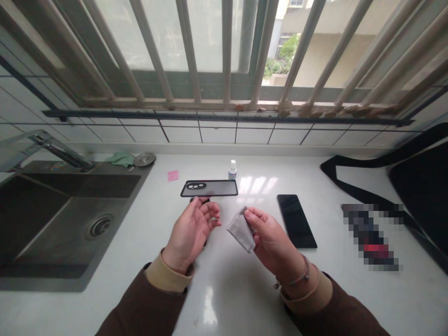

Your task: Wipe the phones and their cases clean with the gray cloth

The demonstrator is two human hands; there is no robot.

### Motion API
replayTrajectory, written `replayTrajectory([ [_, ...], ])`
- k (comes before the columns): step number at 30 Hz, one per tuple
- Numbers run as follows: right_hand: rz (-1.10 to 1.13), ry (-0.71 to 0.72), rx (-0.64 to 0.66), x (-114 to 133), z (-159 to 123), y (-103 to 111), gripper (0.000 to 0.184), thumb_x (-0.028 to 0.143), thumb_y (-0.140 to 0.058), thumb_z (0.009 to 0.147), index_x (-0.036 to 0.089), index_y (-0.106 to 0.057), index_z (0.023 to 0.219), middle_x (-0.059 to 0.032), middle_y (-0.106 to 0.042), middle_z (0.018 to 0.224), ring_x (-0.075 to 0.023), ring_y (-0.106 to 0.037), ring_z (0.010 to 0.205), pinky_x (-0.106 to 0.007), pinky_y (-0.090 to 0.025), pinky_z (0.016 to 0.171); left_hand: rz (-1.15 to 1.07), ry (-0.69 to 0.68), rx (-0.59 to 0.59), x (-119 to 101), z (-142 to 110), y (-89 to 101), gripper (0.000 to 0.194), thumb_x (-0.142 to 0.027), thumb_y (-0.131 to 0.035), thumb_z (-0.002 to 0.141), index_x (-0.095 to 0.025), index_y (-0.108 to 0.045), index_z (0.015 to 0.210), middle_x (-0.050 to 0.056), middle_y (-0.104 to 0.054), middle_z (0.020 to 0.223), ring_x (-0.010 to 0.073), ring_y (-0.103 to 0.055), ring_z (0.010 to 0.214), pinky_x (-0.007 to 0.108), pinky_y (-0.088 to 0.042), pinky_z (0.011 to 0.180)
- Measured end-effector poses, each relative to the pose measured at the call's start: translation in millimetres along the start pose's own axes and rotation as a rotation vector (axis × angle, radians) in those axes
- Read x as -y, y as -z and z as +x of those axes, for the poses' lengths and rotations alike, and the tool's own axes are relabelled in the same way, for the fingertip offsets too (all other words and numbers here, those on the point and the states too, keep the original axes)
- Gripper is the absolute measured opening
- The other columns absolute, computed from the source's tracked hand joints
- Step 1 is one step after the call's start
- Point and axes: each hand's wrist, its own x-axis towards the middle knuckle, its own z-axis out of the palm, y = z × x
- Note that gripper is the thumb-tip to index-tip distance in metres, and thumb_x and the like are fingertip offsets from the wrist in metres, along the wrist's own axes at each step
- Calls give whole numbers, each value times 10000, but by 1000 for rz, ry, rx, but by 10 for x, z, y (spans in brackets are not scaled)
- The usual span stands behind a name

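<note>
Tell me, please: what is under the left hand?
Under the left hand, a dark object shows only as small black edges near the fingers and palm. The hand covers the rest, so I cannot tell what it is.

Sink (105, 186) and green cloth (122, 159), left; black strap (371, 160), right

Daylight from 1 barred window (227, 51) glints on the white countertop (248, 298), a tiled wall (252, 134) along its far edge.

Brown sleeves (147, 301) have tan cuffs (168, 278), with one bracelet (306, 269).
</note>
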Motion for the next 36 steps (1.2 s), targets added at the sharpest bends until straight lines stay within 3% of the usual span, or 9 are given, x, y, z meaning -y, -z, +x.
replayTrajectory([
  [4,-35,-2,62,-31,-9,12,385,472,-941,821,165,-734,927,29,-603,729,-76,-491,591,-188,-415,534,16,-87,-32,10,14,15,300,-324,-495,1073,-191,-659,1286,55,-676,904,185,-659,790,297,-596,701],
  [10,-193,-40,144,-105,-44,31,385,499,-893,871,170,-704,938,43,-557,719,-72,-433,584,-198,-334,522,176,-205,-96,57,17,50,294,-437,-641,992,-174,-699,1110,30,-654,888,165,-618,764,278,-544,695],
  [12,-245,-46,165,-102,-41,35,396,518,-876,884,170,-702,956,51,-540,704,-69,-395,565,-204,-300,508,411,-286,-137,8,14,75,296,-469,-645,979,-194,-703,1069,18,-657,875,168,-609,752,284,-525,695],
  [18,-304,-26,195,-80,-39,12,397,528,-856,906,168,-701,971,66,-513,697,-64,-312,563,-224,-276,535,1536,-398,-320,-483,127,130,335,-505,-541,1016,-221,-715,980,58,-772,953,250,-698,847,351,-505,780],
  [20,-308,-16,216,-79,-50,2,405,534,-859,903,168,-700,971,58,-526,714,-70,-338,588,-229,-285,556,1819,-396,-314,-641,246,146,332,-442,-517,1028,-185,-727,1031,119,-783,1044,295,-728,975,382,-521,875],
  [22,-319,-10,240,-75,-62,-6,421,547,-862,896,167,-698,968,48,-541,730,-80,-373,618,-234,-295,575,2089,-348,-416,-741,397,156,397,-423,-504,1031,-116,-741,1111,208,-774,1093,361,-735,1054,431,-532,932],
  [26,-363,5,263,-62,-67,-16,467,588,-863,879,165,-693,977,32,-574,756,-94,-420,656,-243,-312,606,2146,-359,-457,-761,737,75,446,-380,-541,998,-11,-754,1131,317,-741,1134,450,-712,1130,513,-525,989],
  [31,-394,37,279,-77,-45,-2,479,605,-853,881,167,-690,985,30,-580,762,-101,-440,670,-251,-326,627,2059,-415,-247,-498,1279,-325,440,-487,-529,1041,-143,-796,1102,190,-793,1136,338,-734,1137,397,-533,1001],
  [36,-405,71,299,-136,35,64,456,587,-834,908,164,-698,1011,19,-592,796,-105,-456,687,-253,-342,634,1952,-305,-136,-180,1924,-738,512,-590,-590,1040,-120,-780,1112,194,-769,1152,308,-736,1104,407,-579,964],
])
